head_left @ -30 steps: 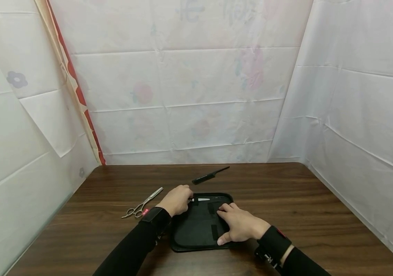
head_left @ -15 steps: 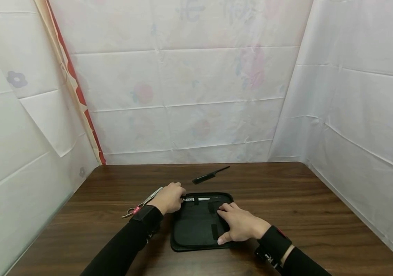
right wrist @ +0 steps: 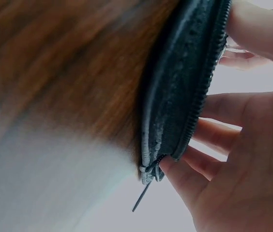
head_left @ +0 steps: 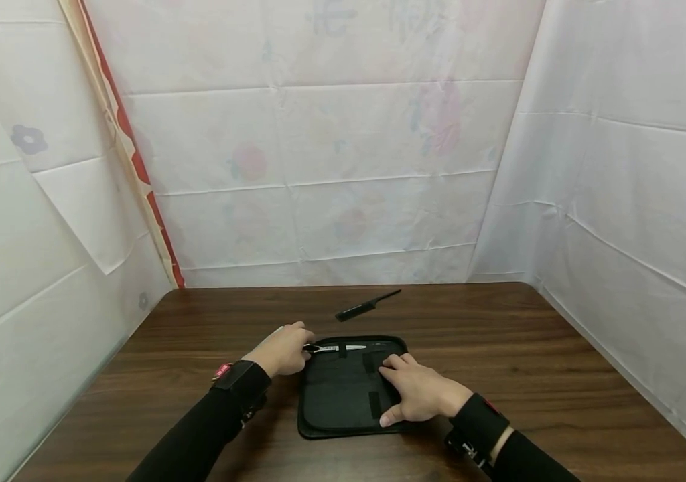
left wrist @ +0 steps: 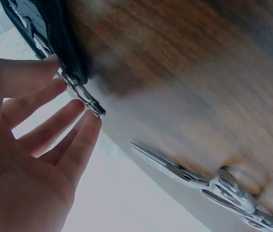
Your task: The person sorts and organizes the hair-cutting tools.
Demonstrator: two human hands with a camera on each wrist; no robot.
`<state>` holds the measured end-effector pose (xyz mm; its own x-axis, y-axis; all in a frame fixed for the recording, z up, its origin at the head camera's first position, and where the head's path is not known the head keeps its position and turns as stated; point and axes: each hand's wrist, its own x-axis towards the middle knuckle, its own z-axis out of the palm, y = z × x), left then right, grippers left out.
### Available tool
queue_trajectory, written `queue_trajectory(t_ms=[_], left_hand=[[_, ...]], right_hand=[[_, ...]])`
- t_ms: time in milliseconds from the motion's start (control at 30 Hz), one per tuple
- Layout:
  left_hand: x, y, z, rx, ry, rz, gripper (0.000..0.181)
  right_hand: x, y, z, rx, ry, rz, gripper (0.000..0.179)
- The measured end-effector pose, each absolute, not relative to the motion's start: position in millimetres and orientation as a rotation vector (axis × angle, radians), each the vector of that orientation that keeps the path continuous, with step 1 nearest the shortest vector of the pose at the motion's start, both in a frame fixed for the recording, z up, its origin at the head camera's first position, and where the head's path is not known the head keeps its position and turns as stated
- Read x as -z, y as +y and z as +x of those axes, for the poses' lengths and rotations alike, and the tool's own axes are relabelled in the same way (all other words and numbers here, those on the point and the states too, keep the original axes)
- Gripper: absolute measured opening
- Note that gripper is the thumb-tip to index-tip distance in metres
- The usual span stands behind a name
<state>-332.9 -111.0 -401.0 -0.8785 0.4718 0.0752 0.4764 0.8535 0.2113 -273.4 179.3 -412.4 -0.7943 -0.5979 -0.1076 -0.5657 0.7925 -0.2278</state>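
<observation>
A black zip case (head_left: pixel 343 395) lies opened on the table, with a silver pair of scissors (head_left: pixel 331 348) across its far end under a dark elastic loop. At the scissors' handle end, my left hand (head_left: pixel 283 349) pinches with thumb and fingertips; the left wrist view shows the finger rings (left wrist: pixel 94 107) sticking out past the case's edge. My right hand (head_left: pixel 420 391) rests over the case's right side, fingers spread and slightly bent. In the right wrist view its fingertips touch the zipped edge (right wrist: pixel 194 121). A second pair of scissors (left wrist: pixel 214 188) lies on the table, mostly hidden behind my left hand in the head view.
A black tail comb (head_left: pixel 358 310) lies on the wooden table (head_left: pixel 500 348) beyond the case. A small red tag (head_left: pixel 222 371) shows beside my left wrist. White cloth sheets (head_left: pixel 331 147) hang at the back and both sides.
My left hand has slid leftward along the scissors in the case, so more of their handle shows; the blades stay put. It now covers the second scissors. My right hand keeps its place.
</observation>
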Motion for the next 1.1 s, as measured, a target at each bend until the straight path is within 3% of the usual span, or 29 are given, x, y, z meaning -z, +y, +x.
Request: queue_trajectory(t_ms=[333,1100], left_hand=[[396.7,-116.6,-331.6,0.436,-3.081,-0.786,0.049],[399.4,-116.1,-338.4,0.452,-3.115,-0.762,0.049]], right_hand=[[411.4,179.1,-272.5,0.276,2.795,-0.918,0.087],[410.8,178.3,-271.7,0.261,2.806,-0.914,0.087]])
